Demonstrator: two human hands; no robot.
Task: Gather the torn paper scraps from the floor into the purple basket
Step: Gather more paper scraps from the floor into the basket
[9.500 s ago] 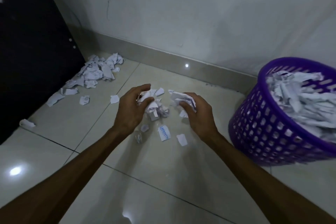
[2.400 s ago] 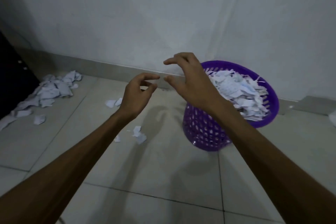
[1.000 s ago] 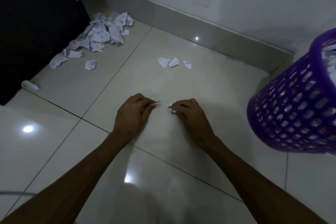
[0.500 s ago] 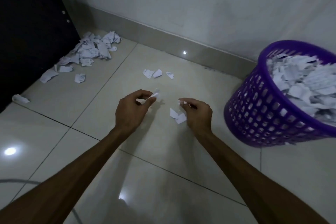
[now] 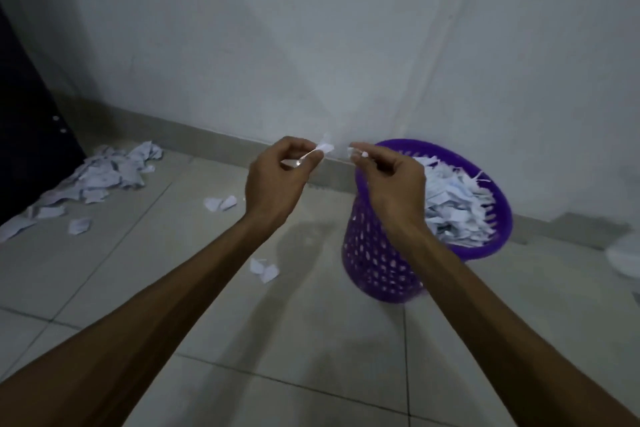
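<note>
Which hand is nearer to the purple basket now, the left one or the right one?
Right. The right hand, pinching a small scrap, overlaps the purple basket at its near-left rim. The left hand, pinching another scrap, is further left, clear of the basket.

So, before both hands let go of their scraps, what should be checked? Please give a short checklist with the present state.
1. Left hand pinches a scrap: ok.
2. Right hand pinches a small scrap: ok.
3. Right hand above the purple basket opening: ok, near its left rim.
4. Left hand above the basket: not ok, it is left of the rim.
5. Room in the basket: cannot tell, the paper inside is piled to about rim height.
6. Floor finished: not ok, a corner pile and loose scraps remain.
</note>
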